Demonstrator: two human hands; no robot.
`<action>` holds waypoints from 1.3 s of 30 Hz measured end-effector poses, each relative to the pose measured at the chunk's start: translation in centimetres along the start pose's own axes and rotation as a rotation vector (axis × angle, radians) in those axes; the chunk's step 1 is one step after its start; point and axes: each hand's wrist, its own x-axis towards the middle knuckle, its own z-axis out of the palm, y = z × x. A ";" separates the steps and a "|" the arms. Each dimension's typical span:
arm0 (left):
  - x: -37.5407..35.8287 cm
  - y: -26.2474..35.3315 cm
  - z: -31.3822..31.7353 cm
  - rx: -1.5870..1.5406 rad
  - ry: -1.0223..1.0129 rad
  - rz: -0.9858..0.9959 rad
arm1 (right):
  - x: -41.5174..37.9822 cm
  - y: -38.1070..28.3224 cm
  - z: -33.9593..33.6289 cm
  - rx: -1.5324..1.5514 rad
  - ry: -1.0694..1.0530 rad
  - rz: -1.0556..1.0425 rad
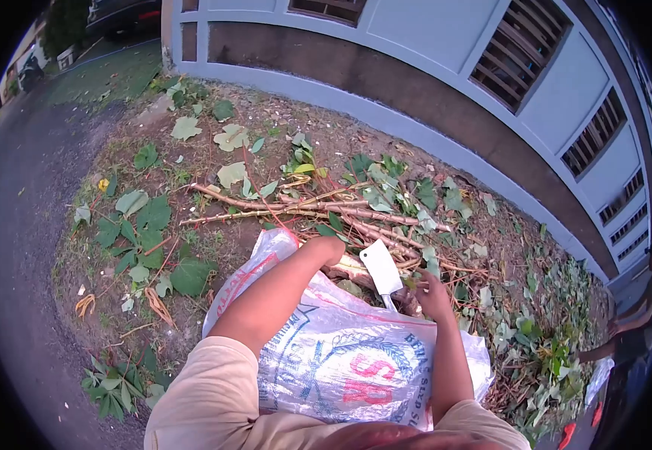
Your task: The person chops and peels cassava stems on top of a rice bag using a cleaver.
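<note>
The sack (371,367), white with blue and red print, spreads toward 6 o'clock in the head view, in front of the person. At its upper edge the left hand (330,250) is bent down over the sticks (356,214); its fingers are hidden, so I cannot tell whether it grips one. The right hand (432,296), at about 4 o'clock from the left, has its fingers curled near a small green leaf (whether they pinch it, I cannot tell). Between the hands lies the cleaver (381,268), its pale blade toward 11 o'clock and its handle toward 5, reaching the sack's edge. The sticks lie in a loose, crossing pile at 12 o'clock from the cleaver. Broad leaves (191,276) are scattered at 9 o'clock, and a heap of greenery (543,352) lies at 4. A blue-grey wall (416,45) runs from 12 to 3, where another person (641,307) shows at the edge.
</note>
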 end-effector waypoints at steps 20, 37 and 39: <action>-1.6 -1.1 0.1 0.010 -0.042 0.031 | 6.5 -17.6 -28.8 1.591 0.208 -0.438; -2.9 -0.9 -2.6 -0.026 -0.009 -0.034 | 22.5 -19.8 -33.7 0.565 0.215 0.124; -1.6 -1.0 -1.4 -0.017 0.018 -0.040 | 22.5 -20.8 -34.0 0.452 0.232 0.137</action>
